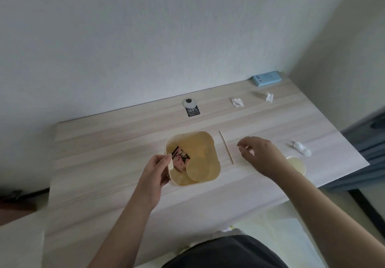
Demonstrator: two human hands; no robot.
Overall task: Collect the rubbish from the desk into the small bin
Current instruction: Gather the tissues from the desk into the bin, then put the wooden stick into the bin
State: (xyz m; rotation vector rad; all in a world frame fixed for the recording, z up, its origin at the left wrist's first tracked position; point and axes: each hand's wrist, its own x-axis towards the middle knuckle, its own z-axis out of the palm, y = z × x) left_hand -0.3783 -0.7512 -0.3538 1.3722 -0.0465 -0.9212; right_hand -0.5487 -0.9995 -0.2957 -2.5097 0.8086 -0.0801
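Small bin (210,142): cream, squarish, held wrapper (180,158); left hand (155,170) clamped its rim. Right hand (259,155) open above desk (104,163), by stick (226,147).

Cream bin (212,142); pink-and-black wrapper (181,159); pale wood-grain desk (104,163); blue box (266,78).

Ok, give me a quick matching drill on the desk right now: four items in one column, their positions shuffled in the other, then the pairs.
Items:
1. thin wooden stick
2. pink and black snack wrapper
3. light blue rectangular box
4. pale yellow paper cup

Places:
A. far right corner of the desk, by the wall
B. inside the cream square bin
C. near desk edge, partly behind the right forearm
D. flat on the desk between the bin and the right hand

Pairs: 1-D, 2-B, 3-A, 4-C
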